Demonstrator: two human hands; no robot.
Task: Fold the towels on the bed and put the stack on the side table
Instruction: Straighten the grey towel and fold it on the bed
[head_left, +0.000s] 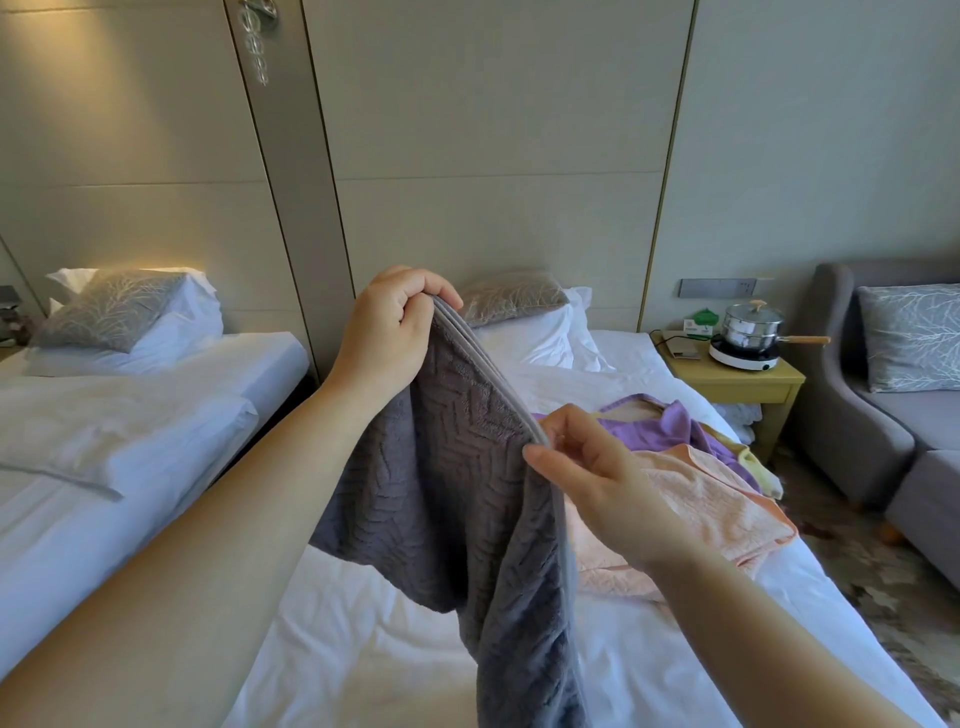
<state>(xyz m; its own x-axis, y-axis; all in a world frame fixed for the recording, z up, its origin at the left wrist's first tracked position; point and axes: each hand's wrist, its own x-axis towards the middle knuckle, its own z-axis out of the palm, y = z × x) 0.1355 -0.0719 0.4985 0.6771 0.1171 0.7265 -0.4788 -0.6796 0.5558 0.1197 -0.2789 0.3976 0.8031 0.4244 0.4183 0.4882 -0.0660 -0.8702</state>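
Watching remotely, I saw the left hand raised over the bed, fingers curled round the doubled top edge of the grey towel, which hung above the sheet. The right hand pinched the same edge lower down. I judged the first fold under way; the next move called for laying it flat on the open sheet below. The peach towel and purple towel lay unfolded near the mattress edge. The side table held a pot, leaving seemingly little room.
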